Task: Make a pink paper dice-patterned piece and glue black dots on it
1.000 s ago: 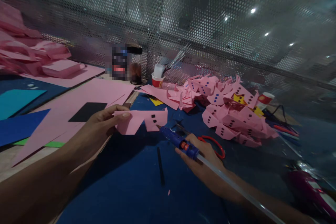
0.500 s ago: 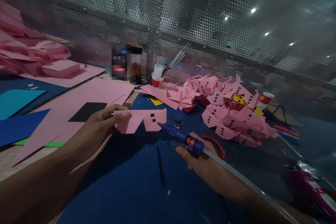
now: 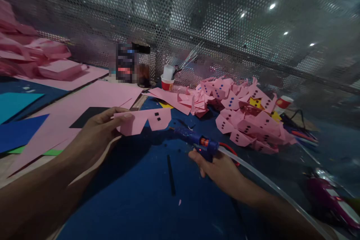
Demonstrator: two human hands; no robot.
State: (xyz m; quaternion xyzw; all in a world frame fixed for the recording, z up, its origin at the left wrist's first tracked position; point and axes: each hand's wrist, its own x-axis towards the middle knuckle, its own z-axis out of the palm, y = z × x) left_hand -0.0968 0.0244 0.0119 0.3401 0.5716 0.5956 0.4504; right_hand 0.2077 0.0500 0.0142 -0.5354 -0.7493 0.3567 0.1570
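Note:
Between thumb and fingers, my left hand (image 3: 105,123) pinches the left end of a pink paper cutout (image 3: 137,122). Two small black squares (image 3: 157,114) lie on the cutout near its right end. My right hand (image 3: 216,167) is wrapped round the handle of a blue glue gun (image 3: 194,137). The gun points left, its tip just below the cutout's right edge and apart from it. A long clear glue stick (image 3: 253,170) runs out of the gun's back, over my right wrist. A thin black strip (image 3: 170,175) lies on the blue surface below.
Many pink folded pieces with dark squares (image 3: 247,120) are heaped at the right, beside a red-and-white paper cup (image 3: 283,102). Another cup (image 3: 167,83) holds tools. Pink sheets (image 3: 109,92) and a black sheet (image 3: 87,116) lie left. A purple tool (image 3: 329,195) lies right.
The pink cutout has moved left and slightly up, tilting a little. The glue gun's tip, formerly at the cutout's black squares, is now clear of the paper and lies more level.

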